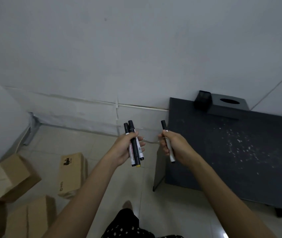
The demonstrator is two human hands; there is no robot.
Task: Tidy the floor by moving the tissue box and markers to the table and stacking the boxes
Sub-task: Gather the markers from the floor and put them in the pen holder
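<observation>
**Markers in both hands beside the dark counter**

Head view: I see my left hand [128,148] closed around a bundle of markers with black caps and white barrels [134,146], at least three of them, held upright with their caps pointing up toward the wall. My right hand [173,145] is closed on a single black-capped white marker [168,143], tilted a little, cap uppermost. The two hands hang near each other in mid-air above the pale tiled floor [88,143], the right one just at the left edge of the dark grey speckled counter [231,152].

At the far corner of that counter, against the white wall [119,48], sits the grey tissue box with an oval opening on top [229,104]; a small black pen holder [203,100] stands touching its left side.

Down on the floor to my left lie three brown cardboard boxes: one tilted box with tape across it [11,176] near the wall, one upright narrow box with black print [71,174] beside it, and a third box [32,217] nearest me at the lower edge. They lie apart, not stacked. A dark spotted garment [128,225] shows at the bottom centre.
</observation>
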